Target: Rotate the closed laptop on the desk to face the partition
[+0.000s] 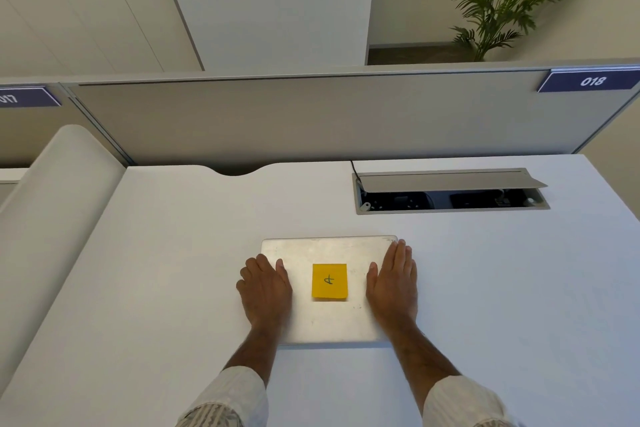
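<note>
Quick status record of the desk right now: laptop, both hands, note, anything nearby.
laptop: closed, flat on desk
sticky note: yellow, centred on lid
left hand: flat on lid's left edge
right hand: flat on lid's right edge
partition: behind desk
cable hatch: open, beyond the laptop to the right

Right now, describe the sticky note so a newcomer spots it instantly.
Start at the grey partition behind the white desk; nearer the person lies a closed silver laptop. The sticky note sits mid-lid between the left hand and right hand: the only yellow square, with a handwritten mark.
</note>
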A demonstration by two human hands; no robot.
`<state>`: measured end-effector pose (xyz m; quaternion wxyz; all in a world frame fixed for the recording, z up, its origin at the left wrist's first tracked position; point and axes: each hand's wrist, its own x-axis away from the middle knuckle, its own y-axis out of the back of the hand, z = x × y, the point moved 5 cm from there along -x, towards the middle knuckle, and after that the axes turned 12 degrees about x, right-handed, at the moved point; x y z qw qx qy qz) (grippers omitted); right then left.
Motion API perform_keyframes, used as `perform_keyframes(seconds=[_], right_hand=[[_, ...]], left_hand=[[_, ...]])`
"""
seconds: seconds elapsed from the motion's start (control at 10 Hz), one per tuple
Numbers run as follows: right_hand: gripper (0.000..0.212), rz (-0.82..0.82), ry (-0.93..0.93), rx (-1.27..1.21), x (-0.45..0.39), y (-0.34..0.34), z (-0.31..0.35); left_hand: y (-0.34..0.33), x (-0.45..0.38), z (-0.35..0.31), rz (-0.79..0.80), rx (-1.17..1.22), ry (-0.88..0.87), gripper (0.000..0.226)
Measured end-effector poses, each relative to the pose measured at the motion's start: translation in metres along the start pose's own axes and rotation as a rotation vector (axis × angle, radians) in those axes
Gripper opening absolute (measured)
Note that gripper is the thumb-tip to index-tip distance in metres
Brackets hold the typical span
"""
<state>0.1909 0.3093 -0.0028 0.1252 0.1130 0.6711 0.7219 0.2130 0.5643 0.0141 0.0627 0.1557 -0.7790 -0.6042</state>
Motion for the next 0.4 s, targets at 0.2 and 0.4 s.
perform_keyframes(seconds=[0.2,0.4], right_hand=[[0.066,0.044,0.142,-0.008,0.001,0.005,0.012],[0.067,0.041,0.25,0.011,0.005,0.022,0.022]], left_hand=[[0.009,0.009,-0.018,0.022,0.13,-0.147,0.027],[0.027,0.026,-0.043,-0.005,0.241,-0.29,0.054]])
